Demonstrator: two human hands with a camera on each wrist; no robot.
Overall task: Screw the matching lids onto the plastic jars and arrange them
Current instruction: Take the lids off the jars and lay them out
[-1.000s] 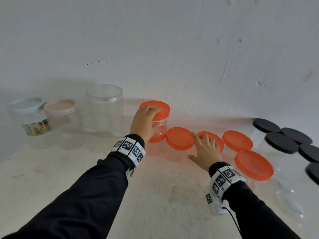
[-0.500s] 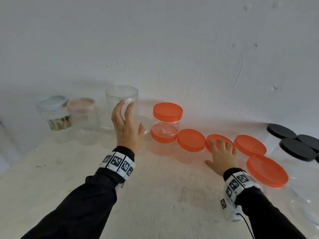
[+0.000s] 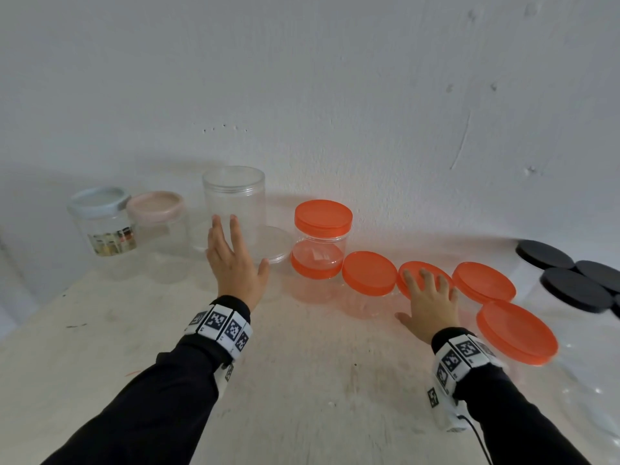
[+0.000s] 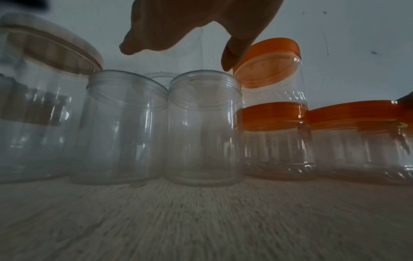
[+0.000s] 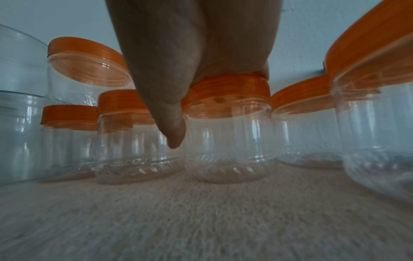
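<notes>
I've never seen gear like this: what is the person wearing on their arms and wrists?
Black long sleeves cover both arms. Each wrist has a white band of square black-and-white code markers. Under the right wrist hangs a small white unit with a thin black cable. Both hands are bare.

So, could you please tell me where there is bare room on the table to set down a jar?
The near table between the left hand and right hand is bare. The back row is crowded, from the blue-lidded jar to the orange-lidded jars and black lids.
</notes>
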